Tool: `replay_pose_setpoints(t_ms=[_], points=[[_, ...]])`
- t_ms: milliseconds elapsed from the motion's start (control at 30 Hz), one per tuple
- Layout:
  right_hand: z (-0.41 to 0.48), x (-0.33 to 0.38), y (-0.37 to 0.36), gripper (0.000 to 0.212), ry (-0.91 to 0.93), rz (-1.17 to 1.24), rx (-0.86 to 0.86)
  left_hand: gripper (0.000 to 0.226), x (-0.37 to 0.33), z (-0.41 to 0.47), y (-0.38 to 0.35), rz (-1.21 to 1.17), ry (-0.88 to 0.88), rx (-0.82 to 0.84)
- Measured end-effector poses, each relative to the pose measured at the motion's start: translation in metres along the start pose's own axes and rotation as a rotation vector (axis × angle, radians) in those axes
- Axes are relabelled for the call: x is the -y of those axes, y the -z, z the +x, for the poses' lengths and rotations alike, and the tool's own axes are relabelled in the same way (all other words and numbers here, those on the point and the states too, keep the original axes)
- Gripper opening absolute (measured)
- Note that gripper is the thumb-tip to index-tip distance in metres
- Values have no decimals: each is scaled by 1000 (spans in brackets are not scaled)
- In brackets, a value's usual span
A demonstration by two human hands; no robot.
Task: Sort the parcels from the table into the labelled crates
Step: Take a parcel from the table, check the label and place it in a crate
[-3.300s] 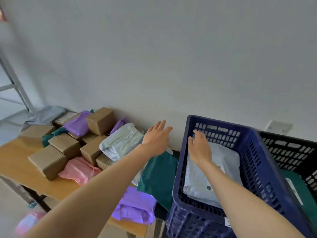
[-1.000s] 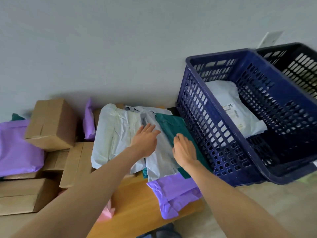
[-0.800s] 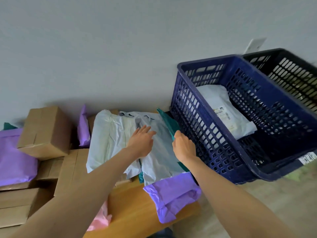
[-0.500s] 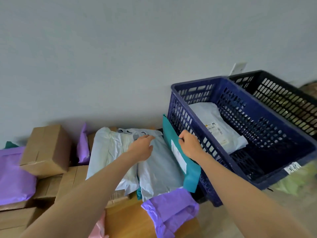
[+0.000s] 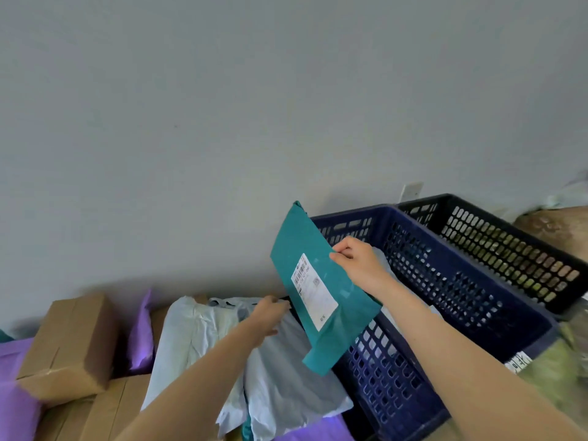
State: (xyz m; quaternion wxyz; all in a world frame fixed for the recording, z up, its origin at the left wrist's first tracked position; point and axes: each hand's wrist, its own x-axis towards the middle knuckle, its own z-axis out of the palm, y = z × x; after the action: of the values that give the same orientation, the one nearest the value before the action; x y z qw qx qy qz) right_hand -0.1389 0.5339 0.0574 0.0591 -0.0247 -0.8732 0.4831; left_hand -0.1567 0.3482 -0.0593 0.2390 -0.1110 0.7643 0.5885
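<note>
Teal mailer [image 5: 321, 281] pinched in right hand [image 5: 359, 262].

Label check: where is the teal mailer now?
Head view, right of centre: the right hand holds the teal mailer aloft in front of the blue crate.

Centre frame: teal flat plastic mailer [image 5: 348, 302], plain, bearing a white paper label [image 5: 315, 288] with black barcode print. Right: navy-blue perforated plastic crate [image 5: 445, 281]; beyond it, black slotted plastic crate [image 5: 509, 249]. Lower centre: pale grey plastic mailers [image 5: 286, 386] (uniform tone). Lower left: brown cardboard box [image 5: 70, 342], purple plastic bag [image 5: 141, 338].
</note>
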Motion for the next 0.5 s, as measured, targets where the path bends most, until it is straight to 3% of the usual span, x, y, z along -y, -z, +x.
replay_pose_setpoints(t_ms=[200, 400, 500], points=[[-2, 16, 21, 5, -9, 64, -38, 27, -22, -5, 3, -435, 19, 135], [-8, 13, 30, 3, -46, 122, -36, 32, -31, -14, 15, -512, -56, 90], [-10, 13, 31, 17, -61, 250, 4, 39, -34, -20, 29, -519, -122, 20]])
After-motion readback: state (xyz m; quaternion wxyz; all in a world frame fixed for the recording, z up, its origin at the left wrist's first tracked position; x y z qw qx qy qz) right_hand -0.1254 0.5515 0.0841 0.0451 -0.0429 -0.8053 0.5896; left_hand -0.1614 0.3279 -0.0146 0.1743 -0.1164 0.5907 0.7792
